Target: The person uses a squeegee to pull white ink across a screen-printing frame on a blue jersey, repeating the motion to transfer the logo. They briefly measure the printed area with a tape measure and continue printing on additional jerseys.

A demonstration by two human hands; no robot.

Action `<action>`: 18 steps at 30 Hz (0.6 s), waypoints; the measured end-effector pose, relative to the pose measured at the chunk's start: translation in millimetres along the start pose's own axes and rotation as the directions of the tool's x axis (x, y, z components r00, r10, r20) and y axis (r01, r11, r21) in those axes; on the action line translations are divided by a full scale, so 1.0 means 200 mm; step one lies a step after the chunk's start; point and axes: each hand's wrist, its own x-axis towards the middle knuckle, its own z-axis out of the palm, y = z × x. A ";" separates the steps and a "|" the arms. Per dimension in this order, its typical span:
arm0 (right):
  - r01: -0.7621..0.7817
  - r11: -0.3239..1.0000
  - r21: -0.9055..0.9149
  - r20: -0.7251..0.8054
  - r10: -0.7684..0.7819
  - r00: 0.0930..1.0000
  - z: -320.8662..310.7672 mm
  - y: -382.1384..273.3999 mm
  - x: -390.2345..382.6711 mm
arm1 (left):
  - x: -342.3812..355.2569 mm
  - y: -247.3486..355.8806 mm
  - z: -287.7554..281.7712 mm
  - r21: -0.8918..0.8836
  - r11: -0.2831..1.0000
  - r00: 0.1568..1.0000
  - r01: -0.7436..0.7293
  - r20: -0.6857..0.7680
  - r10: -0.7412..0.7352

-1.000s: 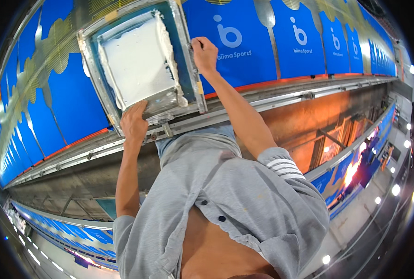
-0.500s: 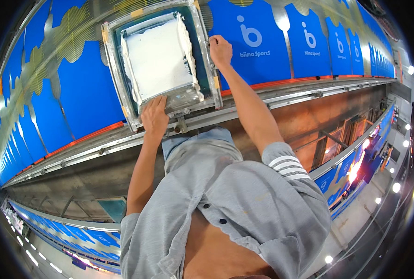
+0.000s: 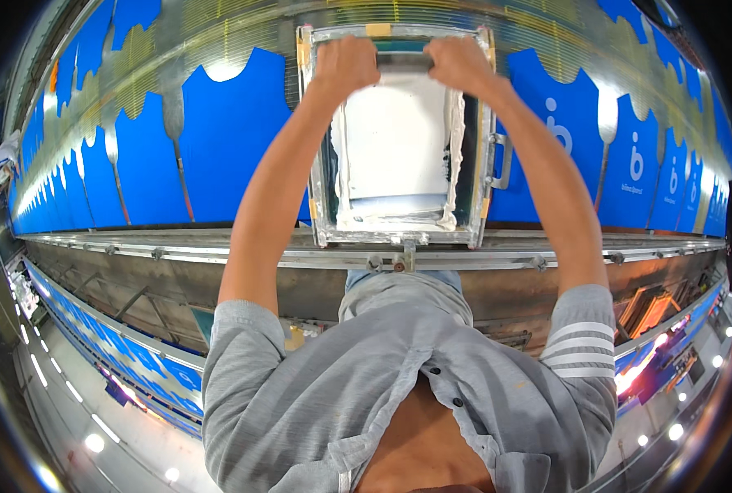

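A screen-printing frame [image 3: 485, 215] with metal edges lies over the row of blue fabric panels. Thick white ink [image 3: 399, 131] covers the middle of its mesh, heaped in ridges along both sides. At the far end of the mesh, a squeegee [image 3: 405, 60] lies crosswise, its grey bar showing between my hands. My left hand [image 3: 345, 64] is closed over its left part, and my right hand [image 3: 462, 64] grips the right part. Both arms reach forward, and my fingers partly hide the bar. A metal handle [image 3: 504, 162] sticks out from the frame's right side.
Plain blue panels [image 3: 233, 135] lie to the left; panels with a white print [image 3: 635, 156] lie to the right. A metal rail [image 3: 300, 258] with clamps runs along the table's near edge. Behind me, another long table [image 3: 148, 361] carries blue panels.
My right hand has left the frame's right side and joined my left hand on the squeegee. The squeegee has gone from the mesh's near end to its far end. My view has turned.
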 end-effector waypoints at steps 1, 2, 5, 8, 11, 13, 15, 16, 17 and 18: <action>0.013 0.999 -0.040 -0.020 -0.014 1.000 0.01 0.04 0.08 | 0.06 -0.05 0.00 -0.019 1.000 1.000 -0.006 -0.017 0.005; 0.019 0.996 -0.085 -0.043 -0.023 0.999 0.01 0.08 0.13 | 0.11 -0.06 -0.02 -0.039 0.999 0.999 -0.019 -0.036 0.018; 0.009 1.000 -0.019 -0.061 -0.010 0.998 0.05 0.07 0.11 | 0.12 -0.07 0.03 -0.004 1.000 1.000 -0.017 -0.019 0.017; 0.045 0.999 -0.017 -0.134 -0.047 0.990 0.08 -0.04 -0.04 | -0.01 -0.03 0.09 -0.006 1.000 1.000 -0.017 -0.014 0.017; 0.040 0.999 0.005 -0.115 -0.039 0.993 0.12 -0.20 -0.26 | -0.29 0.02 0.20 -0.094 0.995 0.994 -0.021 -0.105 0.011; -0.003 1.000 0.025 -0.062 0.005 0.998 0.13 -0.30 -0.43 | -0.46 0.10 0.25 -0.104 0.994 0.991 -0.023 -0.133 0.009; -0.005 0.999 0.032 -0.059 0.007 0.998 0.16 -0.41 -0.59 | -0.66 0.16 0.31 -0.121 0.992 0.990 -0.020 -0.142 0.003; -0.002 0.999 0.033 -0.058 0.003 0.998 0.18 -0.46 -0.67 | -0.75 0.18 0.34 -0.130 0.991 0.988 -0.016 -0.151 -0.004; 0.002 0.999 0.048 -0.089 0.003 0.996 0.18 -0.50 -0.75 | -0.84 0.20 0.37 -0.139 0.988 0.976 -0.067 -0.217 0.036; -0.011 0.998 0.057 -0.072 0.015 0.997 0.20 -0.55 -0.84 | -0.93 0.23 0.39 -0.163 0.984 0.972 -0.074 -0.233 0.034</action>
